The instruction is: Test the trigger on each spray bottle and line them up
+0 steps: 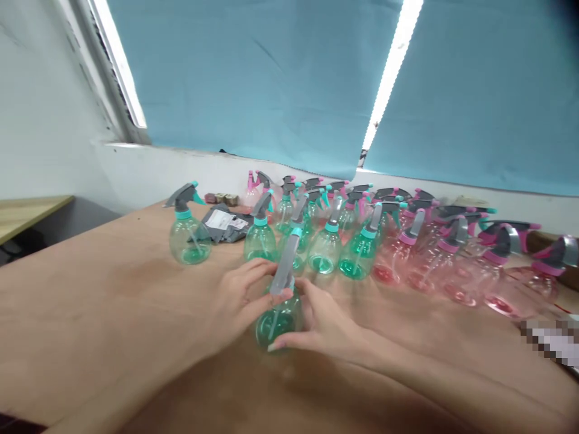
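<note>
Between my two hands is a green spray bottle (278, 322) with a grey trigger head, upright near the middle of the view. My left hand (244, 298) has its thumb and fingers closed around the neck and spray head. From the other side my right hand (319, 322) grips the clear green body, thumb across the front. Its other fingers are partly hidden behind the bottle. Just beyond stand more green spray bottles (359, 256), each with a grey head and a turquoise collar.
Pink spray bottles (423, 265) fill the right side of the brown table (113, 337). One green spray bottle (190, 238) stands apart at the left, beside a dark plastic package (226, 223) with a white label. A pixelated object (554, 340) lies at the right edge.
</note>
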Tool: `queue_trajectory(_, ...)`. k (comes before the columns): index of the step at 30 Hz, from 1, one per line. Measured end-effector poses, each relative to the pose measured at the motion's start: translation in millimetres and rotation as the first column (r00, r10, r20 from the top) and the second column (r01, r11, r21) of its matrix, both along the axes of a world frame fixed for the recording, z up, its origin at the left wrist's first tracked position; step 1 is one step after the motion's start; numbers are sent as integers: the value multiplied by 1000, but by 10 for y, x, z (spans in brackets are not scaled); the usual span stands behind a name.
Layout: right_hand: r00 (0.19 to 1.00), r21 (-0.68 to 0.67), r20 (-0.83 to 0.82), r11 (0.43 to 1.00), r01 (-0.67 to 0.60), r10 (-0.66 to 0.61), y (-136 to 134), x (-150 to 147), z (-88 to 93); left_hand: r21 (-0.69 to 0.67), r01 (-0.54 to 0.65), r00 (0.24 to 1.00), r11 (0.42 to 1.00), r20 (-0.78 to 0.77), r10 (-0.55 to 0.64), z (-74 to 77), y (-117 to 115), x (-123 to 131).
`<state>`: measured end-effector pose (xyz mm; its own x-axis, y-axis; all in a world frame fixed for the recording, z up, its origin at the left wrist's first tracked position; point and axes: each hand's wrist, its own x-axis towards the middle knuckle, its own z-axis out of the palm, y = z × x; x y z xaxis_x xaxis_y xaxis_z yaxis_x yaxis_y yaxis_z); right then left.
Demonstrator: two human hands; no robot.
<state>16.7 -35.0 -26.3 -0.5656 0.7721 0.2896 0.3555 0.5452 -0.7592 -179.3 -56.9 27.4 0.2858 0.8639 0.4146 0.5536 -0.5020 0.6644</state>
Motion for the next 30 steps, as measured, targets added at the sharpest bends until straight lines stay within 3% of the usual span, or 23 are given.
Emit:
queue_trajectory(4, 998, 22, -34, 998, -54, 54, 81, -441, 31, -52, -68, 997, 996, -47, 65, 70, -40, -432)
queue_trajectory(10, 997, 97, 10, 992, -81, 80, 266, -1097, 83, 43, -374, 922, 926, -86, 377, 133, -45, -856)
queue_trajectory(13, 995, 140, 96, 990, -13, -1, 330, -1348, 106, 122, -490, 861, 863, -83, 501, 73, 91, -996)
queue_trajectory(15, 986, 168, 142, 984, 62, -87, 341, -1430, 130, 135, -507, 852, 852, -76, 519, 28, 216, -1073)
queue_trajectory(19, 958, 260, 192, 952, 161, -214, 334, -1331, 226, 162, -508, 847, 846, -86, 525, 1, 432, -1161)
queue_trajectory(25, 883, 409, 271, 876, 256, -384, 415, -880, 422, 195, -514, 835, 836, -113, 539, 37, 616, -1172)
queue_trajectory(30, 838, 424, 281, 844, 329, -468, 502, -694, 450, 190, -525, 826, 830, -122, 550, 17, 750, -1136)
